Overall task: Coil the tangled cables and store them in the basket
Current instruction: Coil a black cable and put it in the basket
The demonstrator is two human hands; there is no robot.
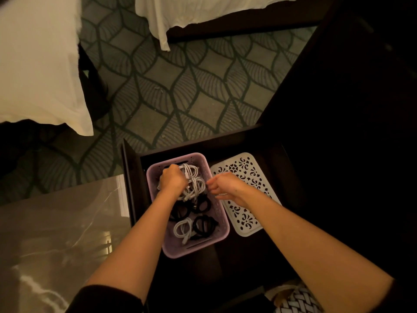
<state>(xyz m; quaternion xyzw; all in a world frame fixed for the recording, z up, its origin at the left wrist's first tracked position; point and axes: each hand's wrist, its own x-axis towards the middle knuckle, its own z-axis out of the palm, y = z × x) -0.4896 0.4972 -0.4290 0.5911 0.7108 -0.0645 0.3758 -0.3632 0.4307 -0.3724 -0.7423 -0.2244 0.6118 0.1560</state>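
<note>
A lilac plastic basket [174, 250] stands in an open dark drawer [259, 141]. Inside it lie several coiled cables: white coils [194, 177] at the far end, black coils [204, 224] in the middle and near end, and another white coil [182, 229] near the front. My left hand [172, 178] reaches into the far end of the basket, fingers curled down onto the white coils; what it holds is hidden. My right hand [225, 185] hovers over the basket's right rim with loosely bent fingers, nothing visibly in it.
A white perforated lid [244, 171] lies in the drawer right of the basket. A marble-look tabletop [56, 233] is at the left. Patterned carpet [171, 86] and white bedding [38, 64] lie beyond. Dark furniture [349, 86] rises at the right.
</note>
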